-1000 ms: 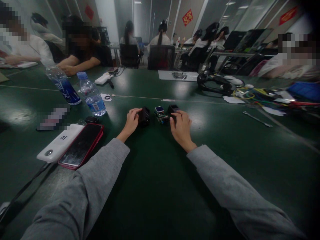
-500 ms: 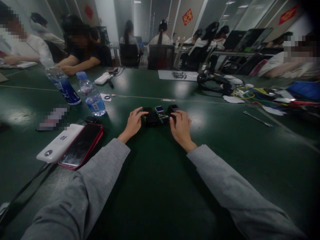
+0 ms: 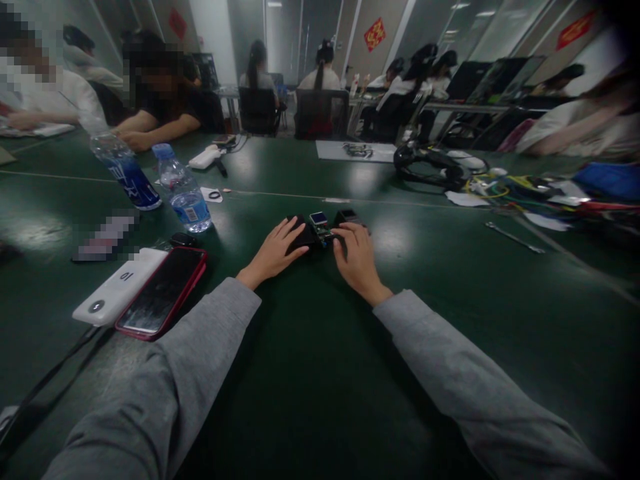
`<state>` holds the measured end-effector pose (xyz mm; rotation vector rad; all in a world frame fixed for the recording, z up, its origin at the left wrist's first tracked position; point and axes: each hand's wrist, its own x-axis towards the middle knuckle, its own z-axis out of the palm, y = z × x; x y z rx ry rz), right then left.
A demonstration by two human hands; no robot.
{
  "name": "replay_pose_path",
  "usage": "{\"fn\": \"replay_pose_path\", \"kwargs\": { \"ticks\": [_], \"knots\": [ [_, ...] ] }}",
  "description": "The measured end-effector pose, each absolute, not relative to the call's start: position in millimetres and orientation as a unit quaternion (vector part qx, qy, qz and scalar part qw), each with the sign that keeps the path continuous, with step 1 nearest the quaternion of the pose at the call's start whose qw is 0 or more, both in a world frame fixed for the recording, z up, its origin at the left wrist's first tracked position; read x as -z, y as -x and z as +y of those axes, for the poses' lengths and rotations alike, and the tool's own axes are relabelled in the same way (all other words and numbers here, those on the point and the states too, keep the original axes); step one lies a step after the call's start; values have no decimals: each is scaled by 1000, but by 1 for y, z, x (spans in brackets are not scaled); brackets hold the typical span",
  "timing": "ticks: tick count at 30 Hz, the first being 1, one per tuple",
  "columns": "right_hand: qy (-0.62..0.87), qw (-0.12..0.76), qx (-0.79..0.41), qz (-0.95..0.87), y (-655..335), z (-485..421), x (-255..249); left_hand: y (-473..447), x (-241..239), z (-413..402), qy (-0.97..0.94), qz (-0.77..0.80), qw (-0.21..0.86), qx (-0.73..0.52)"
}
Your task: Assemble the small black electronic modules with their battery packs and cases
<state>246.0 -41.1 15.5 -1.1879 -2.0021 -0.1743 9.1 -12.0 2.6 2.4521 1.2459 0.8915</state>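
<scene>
A small green circuit board [image 3: 323, 232] with a little dark display [image 3: 319, 218] sits on the green table between two black pieces. My left hand [image 3: 274, 252] lies over the left black box [image 3: 306, 237], fingers stretched and thumb apart along its near side. My right hand [image 3: 358, 259] is bent, its fingertips at the board's right edge and its thumb apart from them. Whether those fingertips touch the board I cannot tell. Behind them is the right black piece [image 3: 347, 216], box-like with a recess on top, partly hidden by the hand.
On the left are a red-cased phone [image 3: 163, 290], a white power bank [image 3: 120, 287] and two plastic bottles, one a clear water bottle [image 3: 186, 193]. To the right lie a wrench [image 3: 515, 238] and tangled cables [image 3: 500, 187]. People sit around the table and behind.
My left hand has moved right and spread over the left black box. My right hand has shifted left from the right black piece toward the circuit board.
</scene>
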Motion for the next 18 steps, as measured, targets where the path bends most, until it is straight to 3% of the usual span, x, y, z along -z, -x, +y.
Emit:
{"fn": "replay_pose_path", "kwargs": {
  "ticks": [5,10,18],
  "knots": [
    [397,359,10,-845,-227,-57,-24,-10,4,-11,-822,452,128,-321],
    [375,347,25,-859,-196,-81,-29,-9,4,-11,-790,465,111,-383],
    [488,352,0,-799,-170,-70,-5,-10,-1,-10,-717,495,233,-433]
  ]
}}
